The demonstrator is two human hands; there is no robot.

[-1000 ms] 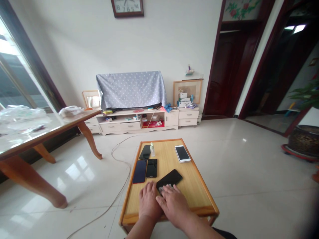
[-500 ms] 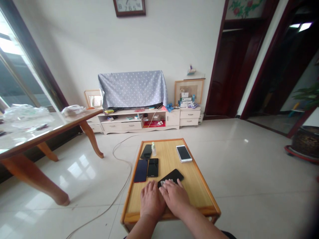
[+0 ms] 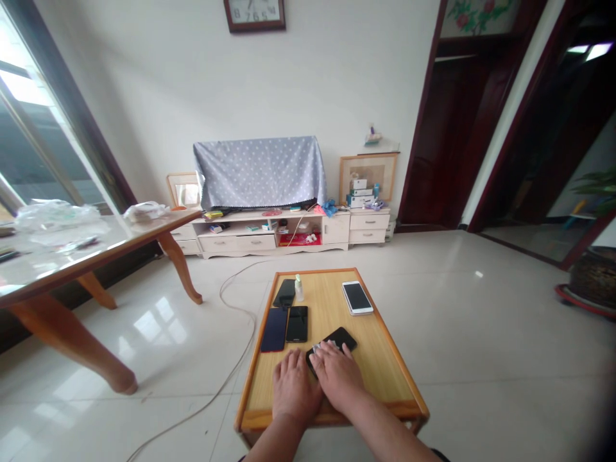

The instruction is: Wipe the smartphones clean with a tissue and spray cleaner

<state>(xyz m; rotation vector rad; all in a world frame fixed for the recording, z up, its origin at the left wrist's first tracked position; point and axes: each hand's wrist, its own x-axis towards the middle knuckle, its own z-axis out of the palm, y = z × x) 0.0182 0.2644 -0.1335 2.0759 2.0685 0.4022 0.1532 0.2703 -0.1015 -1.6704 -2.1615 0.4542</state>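
A dark phone [image 3: 345,336] lies slanted near the front of the small wooden table [image 3: 332,289]. My right hand [image 3: 338,377] is over it, pressing a crumpled whitish wipe [image 3: 323,347] against its surface under the fingers. My left hand [image 3: 294,385] rests beside the phone's near left end, with fingers stretched out flat; its thumb is hidden, and I cannot tell whether it touches the phone. Farther back lie a black phone [image 3: 297,324], a dark blue phone [image 3: 274,330] and another dark phone [image 3: 283,292]. A small clear pump bottle [image 3: 299,289] stands beside them.
A white phone [image 3: 357,298] lies at the table's back right. A larger table [image 3: 96,256] with plastic bags stands on the left. Across the floor, a cable [image 3: 226,372] curves past the small table. A low white cabinet [image 3: 255,243] lines the far wall.
My right hand has shifted slightly with the wipe over the phone. My left hand stays beside the phone. The whole view has drifted a little.
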